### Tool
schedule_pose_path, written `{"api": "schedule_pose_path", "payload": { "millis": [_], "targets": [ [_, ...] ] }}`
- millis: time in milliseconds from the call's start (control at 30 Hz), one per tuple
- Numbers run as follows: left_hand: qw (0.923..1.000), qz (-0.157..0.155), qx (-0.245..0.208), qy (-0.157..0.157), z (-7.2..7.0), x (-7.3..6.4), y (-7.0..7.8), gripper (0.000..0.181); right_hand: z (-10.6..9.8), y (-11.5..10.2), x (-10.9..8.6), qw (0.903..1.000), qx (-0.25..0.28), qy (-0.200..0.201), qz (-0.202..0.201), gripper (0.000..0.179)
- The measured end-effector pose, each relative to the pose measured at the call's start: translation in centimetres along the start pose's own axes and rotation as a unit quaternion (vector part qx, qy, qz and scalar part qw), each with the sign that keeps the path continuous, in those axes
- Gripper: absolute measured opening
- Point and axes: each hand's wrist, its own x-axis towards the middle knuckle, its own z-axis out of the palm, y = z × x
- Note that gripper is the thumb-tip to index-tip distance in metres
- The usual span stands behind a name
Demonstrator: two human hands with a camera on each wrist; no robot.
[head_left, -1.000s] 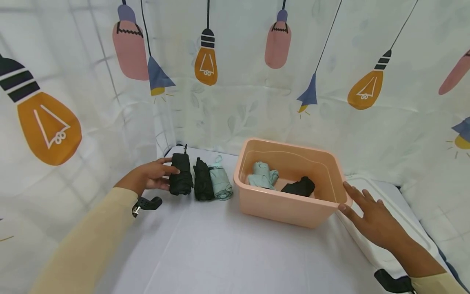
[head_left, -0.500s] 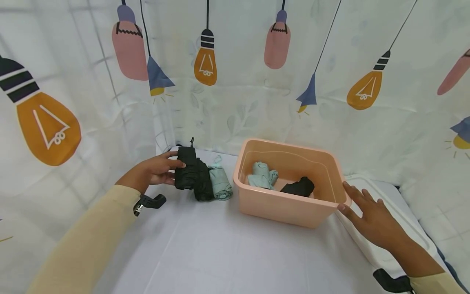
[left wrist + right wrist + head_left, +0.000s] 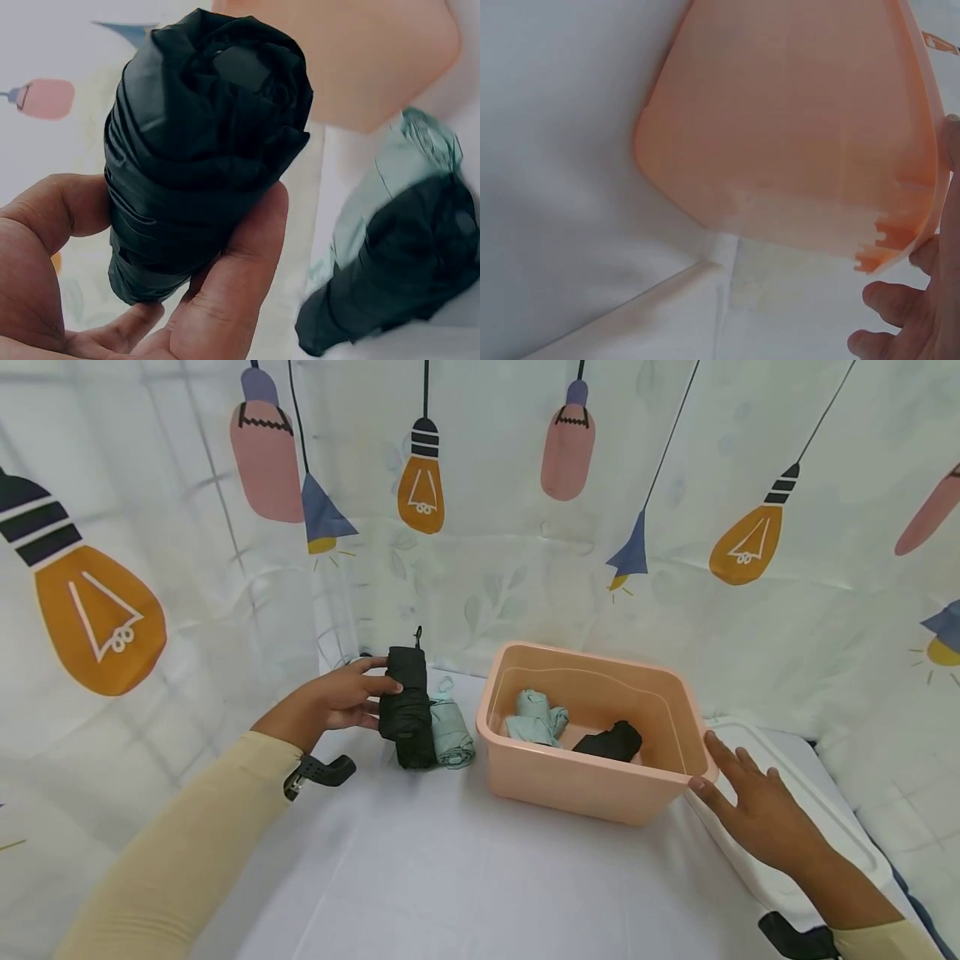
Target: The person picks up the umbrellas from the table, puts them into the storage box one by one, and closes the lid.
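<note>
Just left of the middle of the frame, the left hand [image 3: 337, 697] grips a black roll [image 3: 407, 681]. Next to it, another black roll [image 3: 417, 755] and a green roll [image 3: 452, 735] lie on the worktop [image 3: 450, 868]. Right of the middle, a peach bin [image 3: 566, 785] holds a green bundle [image 3: 535, 720] and a black bundle [image 3: 611, 742]. At lower right, the right hand [image 3: 772, 818], fingers spread, touches the bin.

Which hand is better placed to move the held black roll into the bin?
Likely the left hand: it grips the black roll. The right hand holds nothing and is at the end of the bin farther from that roll.
</note>
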Motion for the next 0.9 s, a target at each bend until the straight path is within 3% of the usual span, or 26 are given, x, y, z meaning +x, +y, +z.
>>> {"api": "schedule_pose_path", "payload": {
  "millis": [400,667,900],
  "targets": [
    [0.9992,0.028,0.015,-0.025,3.0,-0.5,1.5,0.082,0.0,-0.1,0.0,0.9998,0.02,0.005,-0.001,0.078],
    [0.9991,0.034,0.011,-0.024,4.3,-0.7,2.5,0.078,-0.2,0.1,0.3,0.9996,0.025,0.006,-0.006,0.079],
    [0.9987,0.045,0.0,-0.022,5.5,-0.4,3.0,0.079,0.2,0.3,0.3,0.9993,0.031,-0.004,0.018,0.08]
  ]
}}
